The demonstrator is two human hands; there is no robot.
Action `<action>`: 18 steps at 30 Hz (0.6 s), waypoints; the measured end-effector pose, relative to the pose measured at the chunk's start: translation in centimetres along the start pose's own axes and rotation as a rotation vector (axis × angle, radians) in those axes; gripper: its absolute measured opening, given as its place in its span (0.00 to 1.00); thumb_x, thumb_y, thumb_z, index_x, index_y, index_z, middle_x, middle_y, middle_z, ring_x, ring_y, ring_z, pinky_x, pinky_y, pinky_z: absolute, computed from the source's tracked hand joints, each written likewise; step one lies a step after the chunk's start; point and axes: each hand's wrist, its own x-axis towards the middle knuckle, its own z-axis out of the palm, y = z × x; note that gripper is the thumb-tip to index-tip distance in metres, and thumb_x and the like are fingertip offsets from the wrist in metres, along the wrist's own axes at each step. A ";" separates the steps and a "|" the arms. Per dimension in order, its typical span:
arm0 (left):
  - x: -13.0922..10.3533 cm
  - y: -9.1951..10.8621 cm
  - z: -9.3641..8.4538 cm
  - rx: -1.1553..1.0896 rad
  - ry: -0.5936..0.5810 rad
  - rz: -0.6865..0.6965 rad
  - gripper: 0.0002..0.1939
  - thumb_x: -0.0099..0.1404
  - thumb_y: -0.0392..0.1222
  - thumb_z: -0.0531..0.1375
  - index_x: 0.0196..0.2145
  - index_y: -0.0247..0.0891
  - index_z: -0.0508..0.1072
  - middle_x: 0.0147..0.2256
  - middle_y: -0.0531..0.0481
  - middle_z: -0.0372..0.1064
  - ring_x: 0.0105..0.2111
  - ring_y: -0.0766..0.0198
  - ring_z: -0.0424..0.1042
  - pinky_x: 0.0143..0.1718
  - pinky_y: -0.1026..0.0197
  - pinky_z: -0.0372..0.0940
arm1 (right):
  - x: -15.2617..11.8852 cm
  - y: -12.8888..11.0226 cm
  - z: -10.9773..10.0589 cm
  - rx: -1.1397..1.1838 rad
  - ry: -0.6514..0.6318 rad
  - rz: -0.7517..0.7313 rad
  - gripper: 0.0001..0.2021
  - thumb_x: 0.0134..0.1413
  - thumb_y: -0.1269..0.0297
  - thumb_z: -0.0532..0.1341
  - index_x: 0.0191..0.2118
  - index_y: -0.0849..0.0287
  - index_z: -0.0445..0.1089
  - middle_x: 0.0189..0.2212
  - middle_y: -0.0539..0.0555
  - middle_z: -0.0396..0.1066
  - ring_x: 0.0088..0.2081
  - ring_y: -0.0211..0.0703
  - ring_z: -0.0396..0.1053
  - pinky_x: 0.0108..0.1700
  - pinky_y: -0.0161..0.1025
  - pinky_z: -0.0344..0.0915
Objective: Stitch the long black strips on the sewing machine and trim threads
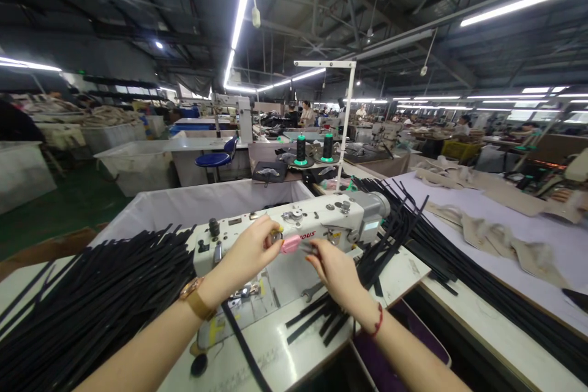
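Observation:
My left hand [261, 244] pinches a small pink object [290, 244] above the sewing machine; its exact kind is unclear, and a bit of yellow shows by the fingertips. At its right end my right hand [334, 269] has thumb and fingers drawn together around a blurred grey part, too smeared to name. Behind and below both hands stands the white sewing machine [342, 214]. A black strap [245, 346] runs from near its needle area toward the front edge. A metal wrench [311, 292] lies on the machine bed beneath my right hand.
Many black strips [124, 282] are heaped at the left, and another bundle [441, 251] stretches along the right. Two black thread spools [301, 150] stand behind the machine beside a white thread stand [348, 116]. A blue stool [215, 158] is farther back. Beige pieces [487, 236] lie at right.

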 end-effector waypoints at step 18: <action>-6.4 1.5 -1.3 -0.329 -0.081 -0.162 0.12 0.64 0.36 0.58 0.46 0.41 0.68 0.37 0.51 0.62 0.35 0.64 0.68 0.34 0.63 0.68 | -0.5 -4.0 -3.0 0.647 0.139 0.042 0.13 0.62 0.57 0.58 0.51 0.52 0.66 0.45 0.55 0.73 0.44 0.47 0.71 0.45 0.39 0.67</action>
